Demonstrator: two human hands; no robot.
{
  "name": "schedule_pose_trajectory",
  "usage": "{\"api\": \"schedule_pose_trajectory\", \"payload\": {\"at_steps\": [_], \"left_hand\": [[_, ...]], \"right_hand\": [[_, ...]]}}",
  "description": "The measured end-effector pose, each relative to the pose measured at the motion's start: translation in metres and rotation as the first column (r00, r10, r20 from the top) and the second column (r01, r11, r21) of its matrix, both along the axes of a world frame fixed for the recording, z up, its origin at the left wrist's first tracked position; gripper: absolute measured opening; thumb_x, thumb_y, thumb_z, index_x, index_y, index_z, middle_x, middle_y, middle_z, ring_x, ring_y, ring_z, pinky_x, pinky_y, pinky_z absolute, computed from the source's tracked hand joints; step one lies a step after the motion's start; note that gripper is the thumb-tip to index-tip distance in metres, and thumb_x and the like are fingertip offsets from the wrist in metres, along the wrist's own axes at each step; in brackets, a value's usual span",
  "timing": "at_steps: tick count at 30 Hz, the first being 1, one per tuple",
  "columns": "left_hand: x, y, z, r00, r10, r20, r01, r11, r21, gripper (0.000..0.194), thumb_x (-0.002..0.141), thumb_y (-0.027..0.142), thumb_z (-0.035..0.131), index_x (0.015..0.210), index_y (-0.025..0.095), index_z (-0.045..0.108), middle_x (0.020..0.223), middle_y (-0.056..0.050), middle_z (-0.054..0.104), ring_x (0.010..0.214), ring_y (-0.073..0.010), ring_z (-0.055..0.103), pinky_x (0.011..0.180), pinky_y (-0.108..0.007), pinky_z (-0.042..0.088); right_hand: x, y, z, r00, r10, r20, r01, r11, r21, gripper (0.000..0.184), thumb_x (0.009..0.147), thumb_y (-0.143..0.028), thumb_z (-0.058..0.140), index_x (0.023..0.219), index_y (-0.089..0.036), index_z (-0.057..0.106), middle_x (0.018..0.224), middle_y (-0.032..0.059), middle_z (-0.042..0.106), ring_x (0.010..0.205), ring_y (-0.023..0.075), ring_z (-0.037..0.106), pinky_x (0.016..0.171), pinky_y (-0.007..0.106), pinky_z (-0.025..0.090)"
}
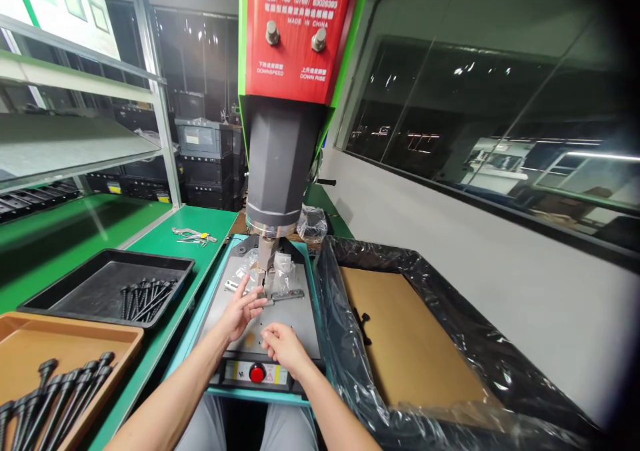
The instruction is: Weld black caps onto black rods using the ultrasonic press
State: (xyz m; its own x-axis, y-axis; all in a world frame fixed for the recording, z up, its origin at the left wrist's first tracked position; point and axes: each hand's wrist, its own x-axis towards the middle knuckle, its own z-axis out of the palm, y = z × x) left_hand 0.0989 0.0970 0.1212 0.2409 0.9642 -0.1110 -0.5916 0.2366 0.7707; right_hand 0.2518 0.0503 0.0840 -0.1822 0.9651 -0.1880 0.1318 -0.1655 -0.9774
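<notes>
My left hand (243, 312) is raised in front of the machine's metal tool tip (267, 254), its fingers stretched out and apart, with nothing seen in it. A small dark piece (263, 279) stands below the tip, just beyond the fingertips; I cannot tell whether they touch it. Around it a metal fixture (287, 295) and clear plastic wrap (284, 272) sit on the grey base plate (300, 328). My right hand (284, 348) hovers over the plate's front part, fingers curled in, and no object shows in it.
Black ribbed rods with knobbed ends (65, 398) lie in an orange tray (123, 334) at left. More rods (145, 299) fill part of a black tray (65, 281). Pliers (193, 233) lie behind. At right, a plastic-lined bin (345, 371) holds cardboard (425, 344) and black rods (363, 324). A red button (257, 373) fronts the machine.
</notes>
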Motion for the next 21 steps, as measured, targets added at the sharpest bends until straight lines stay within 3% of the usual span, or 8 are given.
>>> {"api": "schedule_pose_trajectory", "payload": {"at_steps": [9,15,18,21], "left_hand": [[0.004,0.02,-0.004,0.982,0.188,-0.009,-0.188,0.977,-0.105,0.067,0.077,0.013,0.066,0.136,0.03,0.04,0.114,-0.007,0.06,0.076,-0.0138,0.068,0.057,-0.02,0.053],[0.002,0.027,0.0,0.974,0.227,0.004,-0.225,0.967,-0.116,0.035,0.074,0.007,0.063,0.108,0.018,0.058,0.124,-0.009,0.058,0.076,-0.0127,0.067,0.054,-0.019,0.053],[-0.002,0.025,0.006,0.978,0.206,0.038,-0.203,0.977,-0.068,0.035,0.073,0.008,0.064,0.107,0.016,0.06,0.13,-0.011,0.055,0.079,-0.0138,0.067,0.057,-0.02,0.054],[-0.007,0.024,0.019,0.982,0.177,0.063,-0.176,0.984,-0.033,0.036,0.073,0.009,0.067,0.108,0.015,0.061,0.133,-0.012,0.053,0.079,-0.0141,0.067,0.057,-0.019,0.054]], "right_hand": [[-0.006,0.022,-0.004,0.997,0.054,0.057,-0.055,0.998,0.031,0.012,0.078,-0.025,0.052,0.081,-0.015,0.059,0.06,-0.0021,0.06,0.043,0.0077,0.045,0.041,0.018,0.033],[-0.013,0.047,0.002,0.993,-0.001,0.121,-0.014,0.993,0.118,0.024,0.081,-0.023,0.048,0.099,-0.014,0.062,0.064,-0.0008,0.063,0.044,0.0097,0.049,0.044,0.02,0.038],[-0.017,0.062,0.009,0.981,-0.096,0.168,0.057,0.973,0.223,0.031,0.085,-0.024,0.046,0.109,-0.015,0.063,0.067,0.0007,0.064,0.052,0.0131,0.055,0.055,0.025,0.045],[-0.02,0.076,0.021,0.96,-0.196,0.201,0.117,0.93,0.349,0.037,0.087,-0.024,0.044,0.119,-0.019,0.061,0.077,0.0031,0.068,0.074,0.0181,0.062,0.075,0.029,0.048]]}}
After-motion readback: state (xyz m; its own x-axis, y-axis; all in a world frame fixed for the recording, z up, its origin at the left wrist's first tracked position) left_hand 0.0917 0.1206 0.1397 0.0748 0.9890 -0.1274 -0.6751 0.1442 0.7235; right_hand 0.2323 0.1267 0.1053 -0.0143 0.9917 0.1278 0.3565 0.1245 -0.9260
